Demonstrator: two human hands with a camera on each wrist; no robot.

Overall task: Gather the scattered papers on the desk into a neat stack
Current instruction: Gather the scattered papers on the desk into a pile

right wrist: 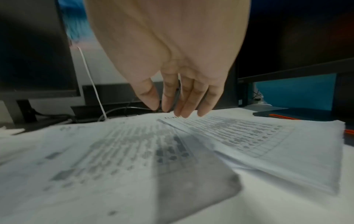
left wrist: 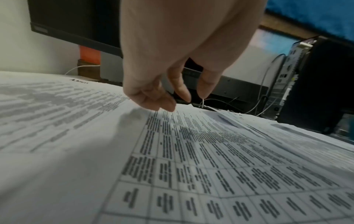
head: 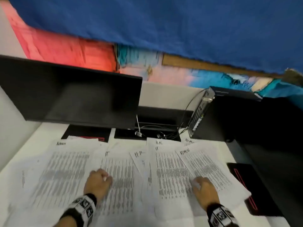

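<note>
- The papers (head: 114, 174) lie spread and overlapping across the white surface (head: 47, 133), under both hands.
- The left hand (head: 98, 181) hangs over a printed sheet, fingers (left wrist: 168, 104) loosely curled, holding nothing.
- The right hand (head: 204, 188) hovers over the overlapping sheets, fingers (right wrist: 184, 106) pointing down, relaxed, close together.
- A dark monitor (head: 68, 92) stands beyond the fingertips.

Black monitor (head: 70, 94) upper left, screen dark. Blue cloth (head: 180, 27) spans the top of frame; red-pink panel (head: 65, 48) beneath it at left. Small desktop computer (head: 200, 110) with cables right of centre. White desk (head: 49, 133) below.
</note>
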